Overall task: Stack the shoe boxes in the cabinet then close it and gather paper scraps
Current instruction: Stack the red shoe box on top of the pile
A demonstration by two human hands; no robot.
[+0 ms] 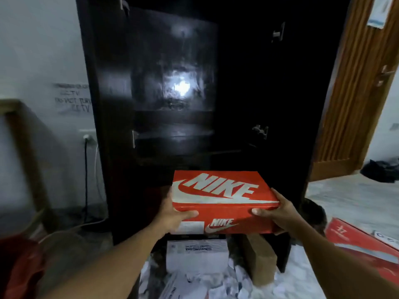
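I hold an orange Nike shoe box (224, 203) level in front of the dark cabinet (194, 87). My left hand (174, 214) grips its left end, thumb on the front face. My right hand (274, 214) grips its right end the same way. Below the box, a white shoe box (196, 254) and a brown cardboard box (262, 262) stand on the floor. Crumpled white paper scraps (241, 281) lie around them. The cabinet's interior is dark and its contents are hidden.
A red and white box (358, 242) lies on the floor at the right. A wooden door (358, 93) stands behind it. A wooden chair frame (23, 152) and a wall socket with cables (87, 139) are at the left.
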